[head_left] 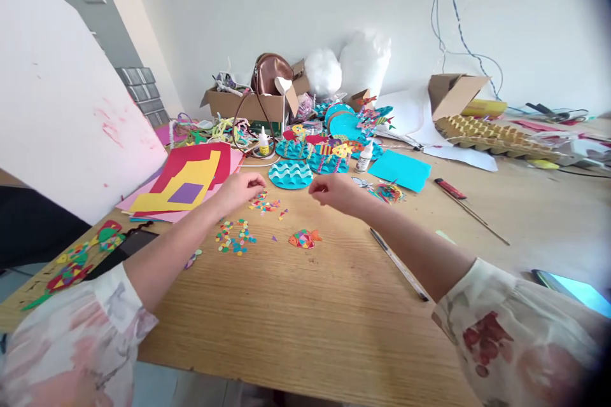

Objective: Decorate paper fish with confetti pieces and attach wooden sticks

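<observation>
My left hand is over the small pile of coloured paper scraps, its fingers pinched together; what they hold, if anything, is too small to name. Right of it, my right hand hovers beside the round blue piece with white waves, fingers curled and closed, their content hidden. Below and between the hands a multicoloured paper fish with an orange head and tail lies flat on the wooden table. Small paper dots are gathered to its left.
Coloured paper sheets lie at left, a pen at right. Glue bottles, a blue sheet and decorated blue pieces stand or lie farther back. A cardboard box, egg trays and a phone are also there.
</observation>
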Tool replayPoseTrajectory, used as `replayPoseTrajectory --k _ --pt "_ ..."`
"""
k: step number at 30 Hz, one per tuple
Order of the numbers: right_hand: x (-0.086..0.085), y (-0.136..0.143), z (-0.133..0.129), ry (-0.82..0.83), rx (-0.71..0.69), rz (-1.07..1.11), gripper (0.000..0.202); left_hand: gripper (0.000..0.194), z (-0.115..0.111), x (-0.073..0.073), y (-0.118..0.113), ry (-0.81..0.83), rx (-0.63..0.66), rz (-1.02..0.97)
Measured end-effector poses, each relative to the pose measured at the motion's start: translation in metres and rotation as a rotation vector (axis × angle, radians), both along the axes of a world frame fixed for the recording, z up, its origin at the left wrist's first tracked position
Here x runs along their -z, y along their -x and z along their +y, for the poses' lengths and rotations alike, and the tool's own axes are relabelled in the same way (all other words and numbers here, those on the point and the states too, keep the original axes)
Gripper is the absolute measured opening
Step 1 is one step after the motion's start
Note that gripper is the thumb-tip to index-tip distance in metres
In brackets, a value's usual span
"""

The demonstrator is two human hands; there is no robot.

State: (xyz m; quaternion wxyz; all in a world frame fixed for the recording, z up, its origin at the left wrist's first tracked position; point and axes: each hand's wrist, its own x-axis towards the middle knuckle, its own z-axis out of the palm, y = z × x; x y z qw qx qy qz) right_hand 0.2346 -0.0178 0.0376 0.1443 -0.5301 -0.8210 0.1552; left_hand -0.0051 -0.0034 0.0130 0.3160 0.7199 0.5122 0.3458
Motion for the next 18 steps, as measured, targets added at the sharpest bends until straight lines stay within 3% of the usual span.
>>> replayPoseTrajectory --k 3,6,12,18 --pt "0.01 0.021 -0.007 0.019 -0.187 -0.171 0.021 0.013 -0.013 0.008 0.003 -0.047 -0.05 -0.093" --pt "0.019 0.041 -0.008 0.014 -0.256 -0.235 0.018 0.016 -0.015 0.02 0.01 -0.137 -0.187 -0.172" --pt "0.027 0.078 0.01 -0.009 -0.317 -0.304 0.023 0.02 -0.008 0.049 0.021 -0.216 -0.307 -0.079" --pt "0.02 0.1 0.023 0.022 -0.316 -0.39 0.024 0.023 -0.013 0.052 0.026 -0.324 -0.314 -0.011"
